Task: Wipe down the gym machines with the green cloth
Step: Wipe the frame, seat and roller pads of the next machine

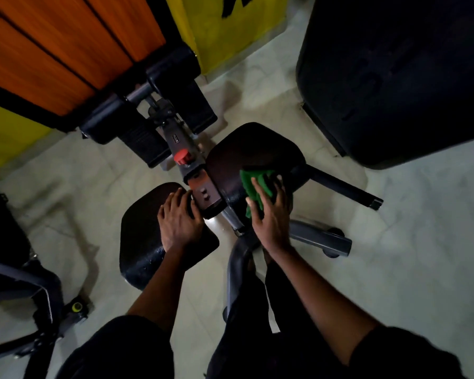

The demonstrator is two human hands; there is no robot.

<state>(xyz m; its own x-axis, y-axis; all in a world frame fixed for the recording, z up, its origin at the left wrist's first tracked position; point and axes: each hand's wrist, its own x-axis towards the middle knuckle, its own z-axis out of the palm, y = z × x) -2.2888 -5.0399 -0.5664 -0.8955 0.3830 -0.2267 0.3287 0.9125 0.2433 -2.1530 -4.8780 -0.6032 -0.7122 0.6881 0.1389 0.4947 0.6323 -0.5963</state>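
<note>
1. Pale tiled floor [394, 269] under everything.
2. Big black padded block [394, 77] fills the upper right. The orange slatted wall panel [52, 50] is upper left, with yellow wall [225, 28] beside it.
3. Dark grey steel-framed gym machine [319, 239] is dead ahead, its black foam rollers [170, 67] at the far end near the orange panel.
4. Two dark vinyl seat pads sit either side of a rusty bolted bracket [205, 192]: rounded right pad [255, 151] is further from me, rounded left pad [140, 242] nearer.
5. My left hand [179, 217] lies flat on the left pad, fingers relaxed and holding nothing, fingertips at the pad's far edge just beside the bracket.
6. My right hand [271, 217] presses down on the near edge of the right pad, fingers spread and fairly straight, not clenched.
7. Bunched green cloth [255, 184] is trapped under those right fingers, against the right pad, sticking out on the thumb side.
8. Red round plastic adjuster knob [181, 156] sits on the centre post, just beyond the bracket, between the pads and the rollers.
</note>
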